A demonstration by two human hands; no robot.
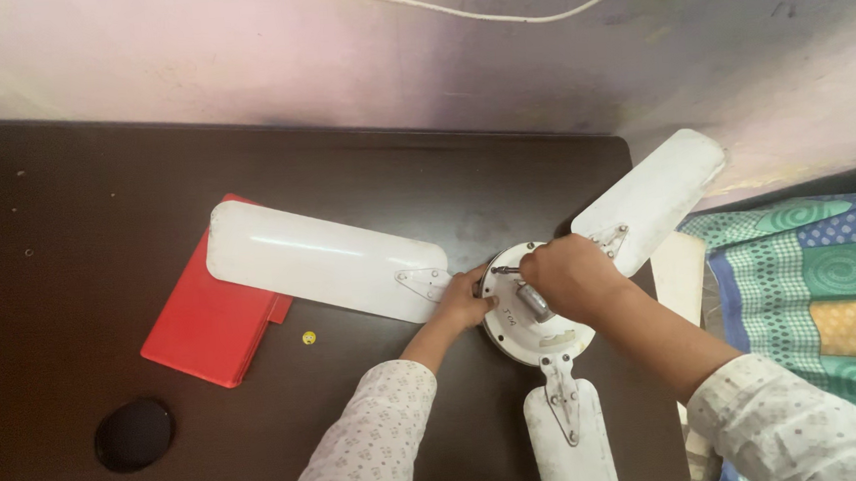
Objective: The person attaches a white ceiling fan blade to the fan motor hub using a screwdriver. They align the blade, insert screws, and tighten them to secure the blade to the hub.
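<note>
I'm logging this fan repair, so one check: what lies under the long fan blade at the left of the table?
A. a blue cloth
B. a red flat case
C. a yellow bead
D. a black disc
B: the red case lies partly beneath the left blade, its corner showing above the blade's top edge.

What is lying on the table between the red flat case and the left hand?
In the head view, a small yellow round object lies on the dark table between the red case and the left hand, under the long fan blade.
</note>
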